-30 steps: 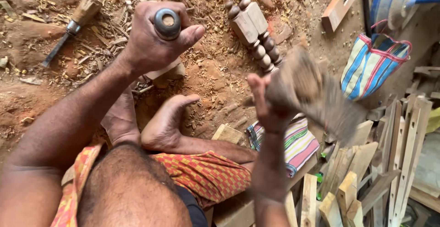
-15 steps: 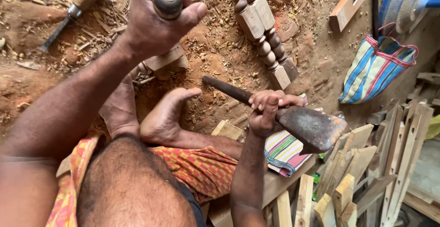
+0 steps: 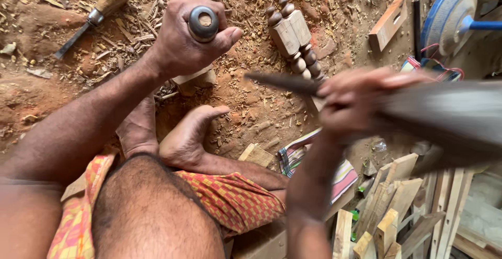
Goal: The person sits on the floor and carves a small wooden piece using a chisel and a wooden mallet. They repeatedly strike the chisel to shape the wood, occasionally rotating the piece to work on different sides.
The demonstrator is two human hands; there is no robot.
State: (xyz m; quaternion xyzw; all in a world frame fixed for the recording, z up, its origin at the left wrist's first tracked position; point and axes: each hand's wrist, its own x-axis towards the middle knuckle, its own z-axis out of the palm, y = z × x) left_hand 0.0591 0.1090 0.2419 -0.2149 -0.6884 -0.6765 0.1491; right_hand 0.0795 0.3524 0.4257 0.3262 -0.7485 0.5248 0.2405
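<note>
left hand (image 3: 183, 42) is clenched around a chisel handle (image 3: 203, 22), metal-ringed butt end facing up at us; the blade below is hidden by the fist. right hand (image 3: 350, 105) has its grip wrapped on the dark handle of a heavy striking tool (image 3: 449, 118), head motion-blurred, held up and well apart from the chisel butt. under the left fist we see a pale wood block (image 3: 194, 77) on the dirt floor (image 3: 42, 102), just beside the bare feet (image 3: 185, 139). how much is cut we cannot tell, the block is mostly covered; wood chips lie all around, so we judge the carving is underway and not finished. room: open air between the tools; turned wood pieces (image 3: 293, 34) near, spare chisel (image 3: 89, 18) far left, stacked slats (image 3: 397, 206) crowd lower right.
</note>
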